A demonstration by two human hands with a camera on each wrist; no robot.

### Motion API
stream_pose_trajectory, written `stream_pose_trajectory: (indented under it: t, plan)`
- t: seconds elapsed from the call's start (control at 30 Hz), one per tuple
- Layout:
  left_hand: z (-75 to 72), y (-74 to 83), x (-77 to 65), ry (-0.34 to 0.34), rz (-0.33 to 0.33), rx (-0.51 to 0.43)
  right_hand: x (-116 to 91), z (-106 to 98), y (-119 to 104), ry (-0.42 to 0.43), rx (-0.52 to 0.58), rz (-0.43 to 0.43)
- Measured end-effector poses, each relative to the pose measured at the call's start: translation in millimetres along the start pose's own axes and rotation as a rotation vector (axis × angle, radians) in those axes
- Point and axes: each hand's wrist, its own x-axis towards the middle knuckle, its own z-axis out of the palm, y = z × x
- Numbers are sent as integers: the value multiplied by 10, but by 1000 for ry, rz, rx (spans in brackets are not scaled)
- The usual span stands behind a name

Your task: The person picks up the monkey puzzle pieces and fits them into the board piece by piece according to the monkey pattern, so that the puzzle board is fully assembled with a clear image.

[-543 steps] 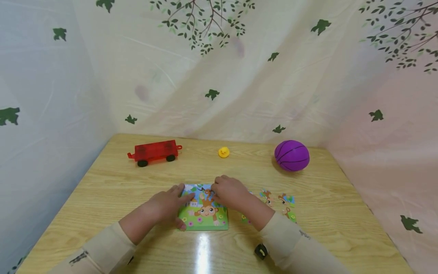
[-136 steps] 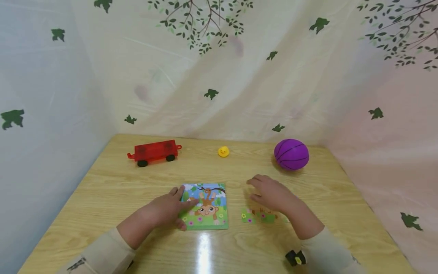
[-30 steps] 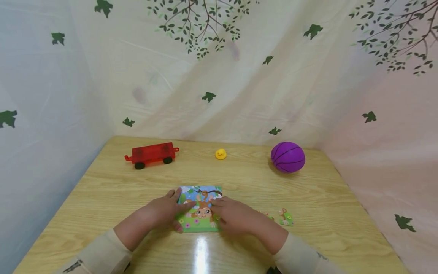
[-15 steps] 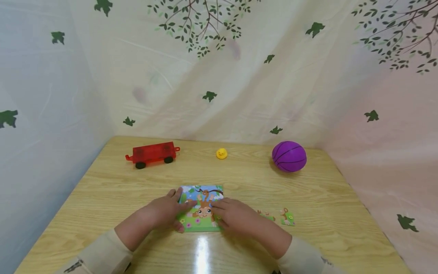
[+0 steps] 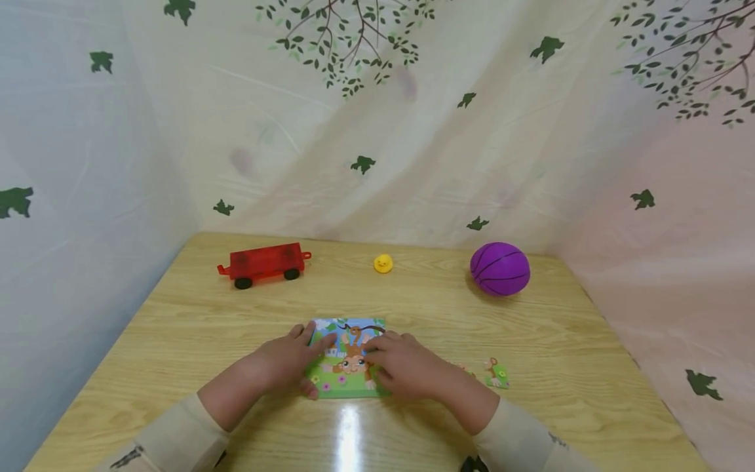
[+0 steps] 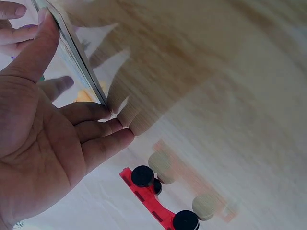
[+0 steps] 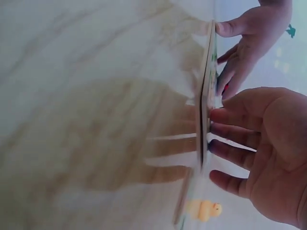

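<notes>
In the head view, a square monkey picture puzzle (image 5: 352,380) lies on the table. My left hand (image 5: 283,362) spans its left edge, thumb at the near corner, index finger straight over the picture. In the left wrist view that thumb (image 6: 41,48) touches the board's edge. My right hand (image 5: 407,364) rests its fingertips on the right side of the picture; the right wrist view shows these fingers (image 7: 235,151) nearly straight against the board (image 7: 204,110). Right of this hand lies a loose puzzle piece (image 5: 497,372); another piece (image 5: 464,368) is partly hidden by the forearm.
Along the back of the wooden table (image 5: 194,314) stand a red toy wagon (image 5: 265,263), a yellow rubber duck (image 5: 383,263) and a purple ball (image 5: 500,269). A leaf-printed cloth (image 5: 295,131) hangs behind and at both sides.
My right hand was at the board's far right, then over the loose pieces, and is back on the picture. Fewer loose pieces show now. Lately its fingers shift slightly; my left hand stays.
</notes>
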Motion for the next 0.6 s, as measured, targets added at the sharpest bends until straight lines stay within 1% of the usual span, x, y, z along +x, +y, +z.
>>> stream_pose_trajectory:
  t: [0.13, 0.2, 0.27, 0.37, 0.43, 0.53, 0.6]
  plan:
    - [10, -1, 12, 13, -6, -4, -66, -10, 83, 48, 96, 12]
    - [8, 3, 14, 17, -7, -10, -128, -37, 148, 81, 121, 34]
    - [8, 4, 15, 17, -16, -14, -209, -91, 218, 89, 116, 80]
    - [6, -3, 8, 8, -32, -24, -343, -168, 327, 56, 93, 153]
    - [9, -12, -1, 8, -39, -28, -428, -207, 378, 2, 85, 197]
    - [14, -26, -11, 13, -37, -32, -530, -217, 418, -67, 121, 237]
    - [17, -31, -14, 18, -34, -33, -576, -191, 420, -93, 140, 241]
